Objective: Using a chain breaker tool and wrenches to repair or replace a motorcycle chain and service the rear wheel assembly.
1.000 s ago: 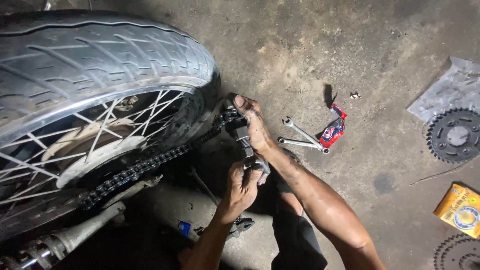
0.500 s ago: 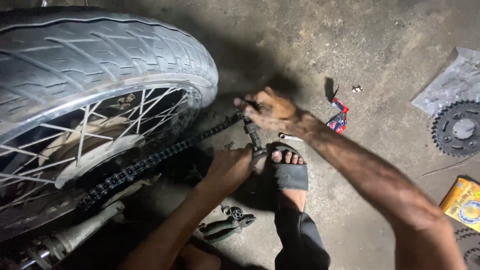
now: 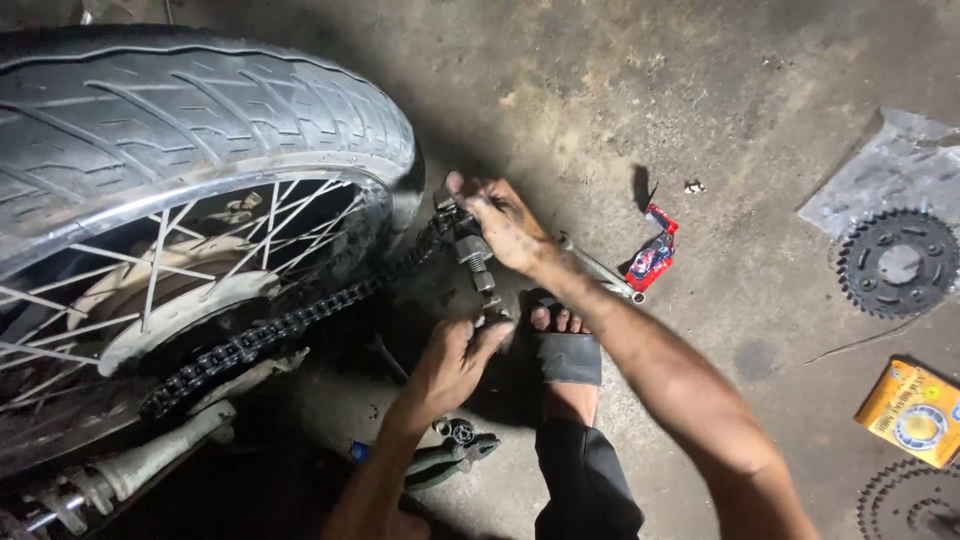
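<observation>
The person's right hand (image 3: 503, 225) closes around the top of a chain tool (image 3: 478, 262), a dark metal press with a threaded shaft, its fingers wrapped over the head where the drive chain (image 3: 290, 325) meets it. The left hand (image 3: 452, 362) sits just below, fingers and thumb curled up onto the lower end of the same tool, gripping its handle. The tool stands nearly upright between the two hands, clamped on the end of the chain.

From the right hand the chain runs away to the left and downward, lying along the spoked rim of the motorcycle's rear wheel (image 3: 190, 140), whose broad tyre fills the space above and left of both hands. Just beside the left hand, on its right, a foot in a dark sandal (image 3: 565, 355) rests on the concrete floor (image 3: 640, 80). Under the left wrist lie pliers (image 3: 450, 460) with a small bearing-like part next to them.

Behind the right forearm a spanner (image 3: 600, 272) lies on the floor, touching a small red packet (image 3: 652, 258). Well off to the right of that hand a toothed sprocket (image 3: 898, 263) rests on a grey plastic sheet (image 3: 890, 170), with a yellow box (image 3: 912, 413) nearer the elbow and part of another sprocket (image 3: 905, 500) at the corner.
</observation>
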